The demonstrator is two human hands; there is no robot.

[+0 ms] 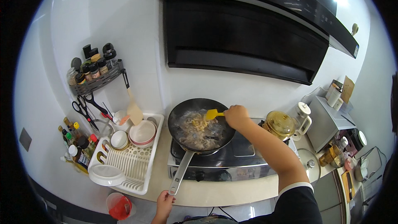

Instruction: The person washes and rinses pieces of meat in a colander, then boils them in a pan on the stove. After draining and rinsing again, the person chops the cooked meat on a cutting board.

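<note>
My left hand holds the end of the long metal handle of a dark wok. The wok stands on the left burner of a black gas stove. Inside it, pieces of food lie in bubbling liquid or oil, with a yellowish heap near the middle. My right hand reaches over the wok's right rim and grips a small yellow utensil, whose head hangs over the food. Whether it is a spatula or a scoop I cannot tell.
Left of the stove stands a white dish rack with bowls. Bottles crowd beside it, below a spice shelf. An amber glass pot occupies the right burner. Overhead is a black range hood; a glass lid lies right.
</note>
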